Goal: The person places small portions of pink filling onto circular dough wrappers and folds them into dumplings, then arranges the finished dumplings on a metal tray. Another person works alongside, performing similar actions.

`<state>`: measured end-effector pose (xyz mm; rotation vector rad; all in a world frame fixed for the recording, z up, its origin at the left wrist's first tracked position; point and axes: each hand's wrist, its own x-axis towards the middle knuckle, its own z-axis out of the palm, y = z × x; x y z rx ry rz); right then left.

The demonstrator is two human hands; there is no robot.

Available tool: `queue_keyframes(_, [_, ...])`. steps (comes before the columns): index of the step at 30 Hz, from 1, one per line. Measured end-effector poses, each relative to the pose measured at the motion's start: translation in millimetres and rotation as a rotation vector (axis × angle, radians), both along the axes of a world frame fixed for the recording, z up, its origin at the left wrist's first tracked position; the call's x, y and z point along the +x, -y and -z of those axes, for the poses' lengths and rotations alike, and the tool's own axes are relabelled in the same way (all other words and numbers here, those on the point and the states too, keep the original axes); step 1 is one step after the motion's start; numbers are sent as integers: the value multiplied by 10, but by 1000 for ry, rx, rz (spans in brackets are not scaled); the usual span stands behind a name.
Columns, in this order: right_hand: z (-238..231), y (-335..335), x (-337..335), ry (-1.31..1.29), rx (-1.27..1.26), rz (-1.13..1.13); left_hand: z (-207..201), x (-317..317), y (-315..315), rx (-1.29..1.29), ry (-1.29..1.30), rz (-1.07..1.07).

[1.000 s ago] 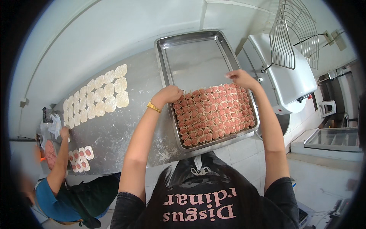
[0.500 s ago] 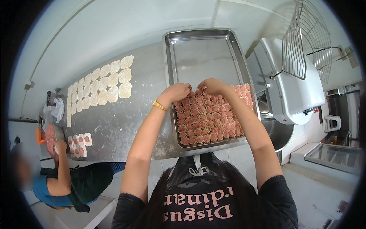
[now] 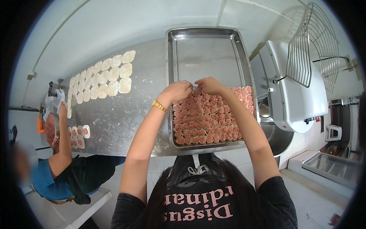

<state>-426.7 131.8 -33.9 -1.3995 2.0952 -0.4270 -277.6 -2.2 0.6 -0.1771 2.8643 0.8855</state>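
A deep steel tray (image 3: 171,49) holds tight rows of open-topped dumplings (image 3: 202,118) with pink filling and pale wrappers. My left hand (image 3: 176,92), below a gold-coloured bracelet (image 3: 159,106), curls closed at the far edge of the rows. Close beside it, the bent fingers of my right hand (image 3: 211,86) are pinched together over the same edge. The fingertips nearly meet above the last row. Whatever they pinch is too small and too covered to make out.
Flat floured wrappers (image 3: 103,77) lie in rows on the steel table (image 3: 114,126). At left, a co-worker's hand (image 3: 63,108) is beside them, near a bowl of pink filling (image 3: 50,129) and several filled wrappers (image 3: 79,137). A white mixer (image 3: 297,84) with a raised wire guard (image 3: 299,45) stands right.
My right fingertips have shifted slightly left, while both hands stay at the far row. The co-worker's hand has moved from the filled wrappers up to the flat ones. The view has shifted slightly.
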Motion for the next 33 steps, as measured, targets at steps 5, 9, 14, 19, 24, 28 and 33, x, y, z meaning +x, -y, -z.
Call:
queue_keyframes(5, [-47, -90, -153, -88, 220, -37, 175, -139, -88, 90, -29, 27])
queue_keyframes(9, [-46, -98, -113, -34, 146, -47, 185, -149, -96, 28, 28, 14])
queue_keyframes(14, [52, -78, -123, -13, 132, -62, 78, -114, -109, 14, 60, -14])
queue_keyframes(19, [25, -280, -279, -161, 7, 33, 152, -180, -191, 83, -170, -4])
queue_keyframes(24, [-87, -344, -321, -180, 133, -37, 265, -312, -218, 168, -5, 55])
queue_keyframes(28, [-118, -317, -245, -142, 132, -45, 218, -278, -205, 56, 26, 47])
queue_keyframes(33, [-45, -312, -269, -30, 147, -29, 147, -257, -223, 31, 60, 27])
